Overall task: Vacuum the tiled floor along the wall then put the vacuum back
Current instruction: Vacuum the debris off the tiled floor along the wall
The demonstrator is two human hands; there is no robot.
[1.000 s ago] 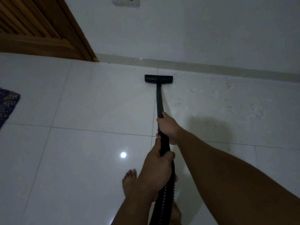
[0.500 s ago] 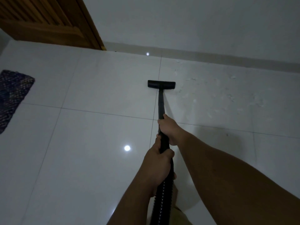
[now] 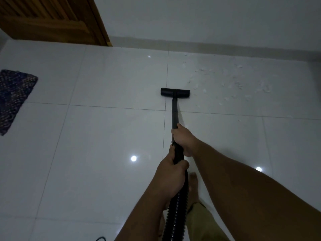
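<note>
**Low-Light Frame, Wide-Angle Distortion**

Overall illumination is dim with a cool grey cast. The glossy tiled floor [image 3: 107, 136] returns three small round glare spots: one left of the left hand [image 3: 171, 178], one right of the right hand [image 3: 182, 136], one far ahead near the wall [image 3: 208, 20]. A soft shadow lies right of the right hand. Grout lines and the skirting bow toward the frame edges. Fine detail is soft; the forearms nearest the camera are slightly blurred.

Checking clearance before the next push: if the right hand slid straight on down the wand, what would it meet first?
The right hand would run down the bare wand and meet the floor head first; the wall probably lies well beyond.
</note>
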